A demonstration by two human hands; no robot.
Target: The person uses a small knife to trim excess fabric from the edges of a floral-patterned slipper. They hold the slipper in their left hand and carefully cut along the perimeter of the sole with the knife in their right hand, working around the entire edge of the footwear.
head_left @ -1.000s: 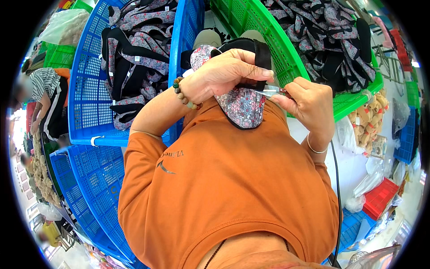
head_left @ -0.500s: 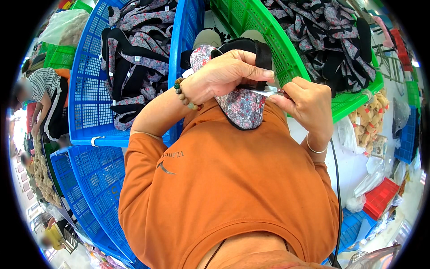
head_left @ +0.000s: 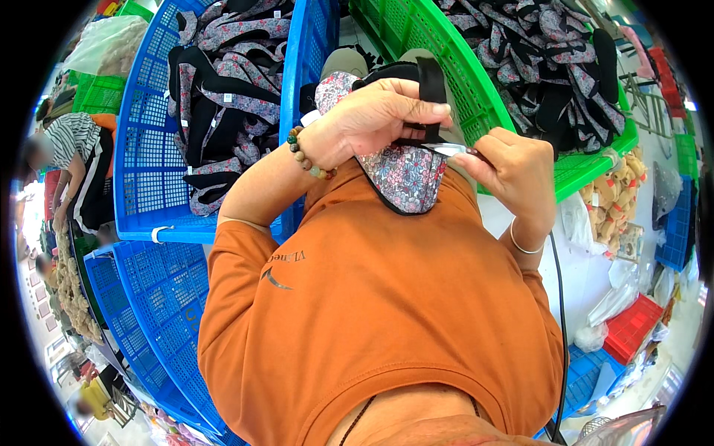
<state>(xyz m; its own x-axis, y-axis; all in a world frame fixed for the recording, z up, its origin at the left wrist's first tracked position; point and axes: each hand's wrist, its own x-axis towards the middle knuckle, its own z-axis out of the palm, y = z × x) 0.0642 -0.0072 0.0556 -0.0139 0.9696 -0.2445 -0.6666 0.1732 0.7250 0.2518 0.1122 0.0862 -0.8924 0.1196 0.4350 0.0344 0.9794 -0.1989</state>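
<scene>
My left hand (head_left: 375, 123) is closed round a padded floral fabric piece (head_left: 405, 178) with black edging, held just in front of my body. A black strap (head_left: 431, 82) of that piece stands up beside my left thumb and forefinger. My right hand (head_left: 515, 165) grips small metal snips (head_left: 450, 149), whose handle is mostly covered by the fingers. The bright blades point left, to the edge of the floral piece just below the strap. I cannot see whether they are cutting anything.
A blue basket (head_left: 141, 178) at left and a green basket (head_left: 476, 89) at right hold many similar floral and black pieces. More blue baskets (head_left: 160, 282) stand lower left. A black cable (head_left: 558, 297) hangs by my right arm. Another person (head_left: 74, 149) bends at far left.
The snips' blades have turned slightly and look more closely set against the edge of the fabric piece. The strap and floral piece have shifted a little; both hands keep their grip.
</scene>
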